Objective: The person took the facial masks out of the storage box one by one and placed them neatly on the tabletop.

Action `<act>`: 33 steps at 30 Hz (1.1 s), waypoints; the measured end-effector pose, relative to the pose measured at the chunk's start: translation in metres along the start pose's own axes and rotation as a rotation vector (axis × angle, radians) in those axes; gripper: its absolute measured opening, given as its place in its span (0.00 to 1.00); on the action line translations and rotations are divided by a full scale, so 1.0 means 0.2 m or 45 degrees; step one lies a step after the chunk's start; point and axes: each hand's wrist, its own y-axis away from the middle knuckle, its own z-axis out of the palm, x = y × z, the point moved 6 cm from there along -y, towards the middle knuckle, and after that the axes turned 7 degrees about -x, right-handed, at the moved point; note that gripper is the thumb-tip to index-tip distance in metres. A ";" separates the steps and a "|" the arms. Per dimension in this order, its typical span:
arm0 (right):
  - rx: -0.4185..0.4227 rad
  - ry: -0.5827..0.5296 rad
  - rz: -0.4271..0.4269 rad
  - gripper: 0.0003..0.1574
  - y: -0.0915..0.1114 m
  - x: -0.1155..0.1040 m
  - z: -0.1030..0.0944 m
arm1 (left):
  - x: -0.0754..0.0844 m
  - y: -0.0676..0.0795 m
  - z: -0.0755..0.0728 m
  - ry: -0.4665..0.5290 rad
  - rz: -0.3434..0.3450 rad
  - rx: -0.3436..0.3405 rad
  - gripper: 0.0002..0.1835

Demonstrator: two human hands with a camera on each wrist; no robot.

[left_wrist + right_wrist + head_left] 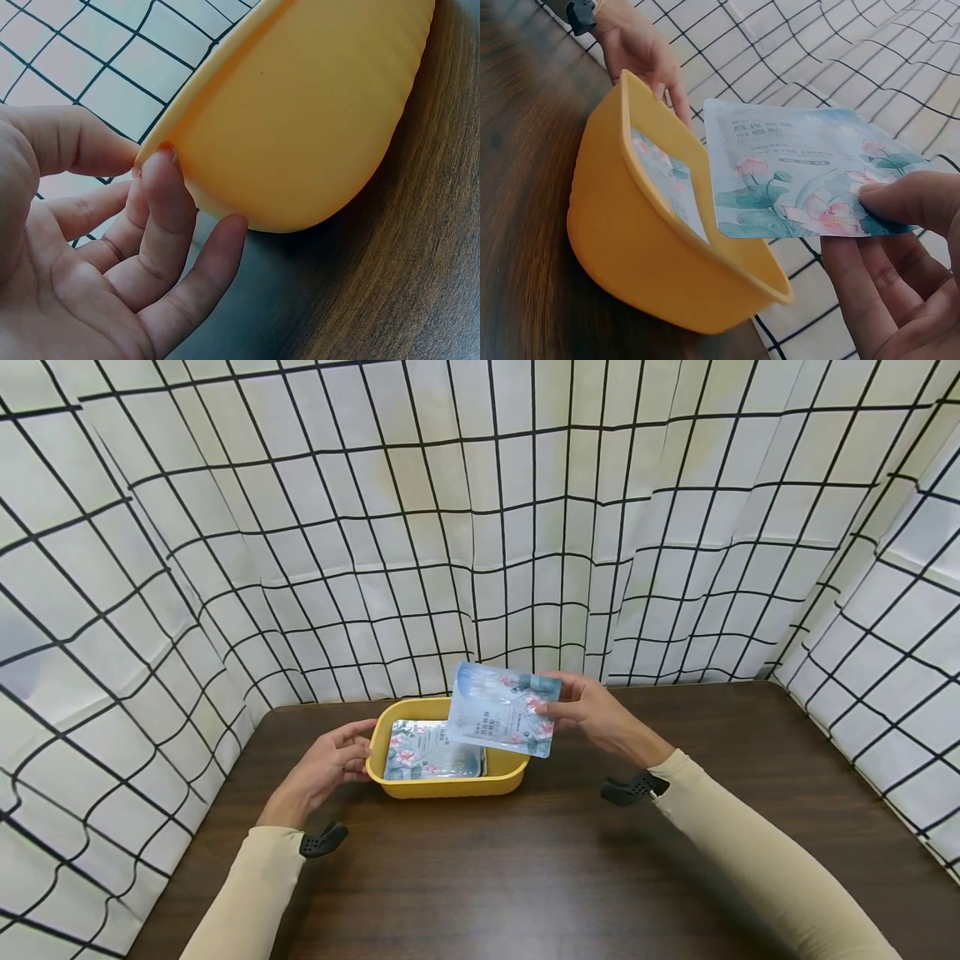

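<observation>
One flat, pale blue glossy pouch printed with pink flowers and green leaves [498,706] is pinched in the right hand [596,718], thumb on the printed face, bent fingers underneath, at its right end. Pouch is raised, tilted, above the right part of a yellow, rounded-rectangular, plastic-looking bin [450,789]. Left hand [326,768] lightly grips the bin rim at the left end, thumb and fingers bent. Inside the bin, toward the left, lies a second pale blue flowered pouch [423,752], partly covered in head view by the raised one; can't tell if more are under it. Bin sits on a dark brown wood-grain table [480,868], toward the far edge. Black band [324,841] on each wrist, beige long sleeves [757,843]. Far, left and right sides: white cloth with black grid lines [525,527].
</observation>
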 end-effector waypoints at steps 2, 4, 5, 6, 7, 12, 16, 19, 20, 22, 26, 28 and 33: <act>0.006 -0.003 0.001 0.32 0.03 0.00 -0.02 | 0.00 0.00 0.00 -0.003 -0.004 0.001 0.34; 0.019 -0.008 0.001 0.32 0.05 0.00 -0.05 | -0.01 -0.01 0.00 0.000 -0.008 0.003 0.34; 0.025 -0.004 0.003 0.32 0.06 0.00 -0.06 | -0.01 -0.01 0.00 0.000 -0.010 0.004 0.34; 0.032 -0.003 0.003 0.32 0.07 0.01 -0.07 | -0.01 -0.01 0.00 0.000 -0.012 0.007 0.34; 0.035 -0.002 0.002 0.32 0.08 0.01 -0.08 | -0.01 -0.01 0.00 0.002 -0.016 0.009 0.34; 0.052 0.000 -0.003 0.34 0.13 0.00 -0.13 | -0.02 -0.02 0.00 0.001 -0.021 0.016 0.34; 0.054 0.013 -0.007 0.34 0.18 -0.01 -0.16 | -0.02 -0.02 0.00 -0.003 -0.017 0.017 0.34; 0.061 0.015 -0.003 0.35 0.20 -0.01 -0.19 | -0.02 -0.02 0.00 0.004 -0.011 0.012 0.34; 0.065 0.012 0.000 0.36 0.21 0.00 -0.20 | -0.02 -0.02 0.00 0.005 -0.011 0.011 0.34; 0.078 0.006 0.011 0.36 0.23 0.00 -0.21 | -0.02 -0.02 0.00 0.009 -0.010 0.008 0.34; 0.101 -0.012 0.023 0.35 0.26 0.01 -0.26 | -0.02 -0.01 0.00 0.004 -0.014 0.007 0.34; 0.120 -0.022 0.026 0.35 0.28 0.01 -0.29 | -0.02 -0.02 0.00 -0.003 -0.013 0.002 0.34; 0.161 -0.033 0.030 0.35 0.32 0.04 -0.37 | -0.01 -0.02 0.00 -0.006 -0.023 0.002 0.34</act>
